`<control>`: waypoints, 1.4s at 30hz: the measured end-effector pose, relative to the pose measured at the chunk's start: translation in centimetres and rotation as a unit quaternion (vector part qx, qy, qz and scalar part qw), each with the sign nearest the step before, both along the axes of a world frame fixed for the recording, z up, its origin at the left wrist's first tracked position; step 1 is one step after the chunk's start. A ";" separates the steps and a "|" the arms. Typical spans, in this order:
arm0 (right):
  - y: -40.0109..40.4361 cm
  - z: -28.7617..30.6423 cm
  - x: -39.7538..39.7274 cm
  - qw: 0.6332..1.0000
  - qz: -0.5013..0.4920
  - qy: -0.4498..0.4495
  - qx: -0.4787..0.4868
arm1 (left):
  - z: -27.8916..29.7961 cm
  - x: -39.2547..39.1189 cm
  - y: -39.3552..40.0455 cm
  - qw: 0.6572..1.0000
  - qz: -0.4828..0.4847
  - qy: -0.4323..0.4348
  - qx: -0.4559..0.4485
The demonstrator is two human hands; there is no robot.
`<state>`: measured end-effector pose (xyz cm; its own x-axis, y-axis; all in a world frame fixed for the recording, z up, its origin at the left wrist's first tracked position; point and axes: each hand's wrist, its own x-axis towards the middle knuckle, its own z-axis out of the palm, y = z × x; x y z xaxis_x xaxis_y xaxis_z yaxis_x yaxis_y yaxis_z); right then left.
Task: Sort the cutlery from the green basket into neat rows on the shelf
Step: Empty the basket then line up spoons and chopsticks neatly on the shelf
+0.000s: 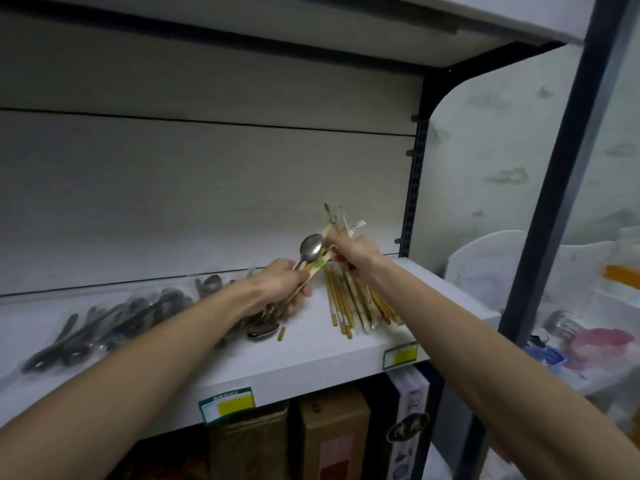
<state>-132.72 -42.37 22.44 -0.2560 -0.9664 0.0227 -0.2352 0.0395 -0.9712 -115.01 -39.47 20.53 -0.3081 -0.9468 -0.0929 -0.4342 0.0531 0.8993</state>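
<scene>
Both hands are up over the white shelf [311, 355]. The left hand [277, 284] grips a mixed bunch, a dull steel spoon [311, 249] sticking up plus some chopsticks, and the right hand [353, 252] pinches a few pale wooden chopsticks [334, 220] angled upward. Lying on the shelf: a loose row of chopsticks [353, 303] on the right, dark bagged spoons [114, 323] piled on the left.

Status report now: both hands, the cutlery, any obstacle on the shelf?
Left hand grips spoon and chopsticks. Right hand pinches chopstick bundle. Chopstick pile and spoon pile lie on shelf. No obstacle seen.
</scene>
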 end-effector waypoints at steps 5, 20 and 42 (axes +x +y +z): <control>-1.4 -1.4 -2.0 0.997 0.053 -0.054 0.028 | -0.5 -2.0 -0.6 0.998 -0.015 0.022 0.051; -1.3 0.4 -5.4 0.979 0.117 0.128 0.106 | 0.6 -0.7 -1.4 0.995 0.072 0.060 0.036; -2.2 -1.0 -2.6 0.872 0.003 0.489 0.002 | -0.2 2.2 -2.1 0.998 0.047 -0.004 0.035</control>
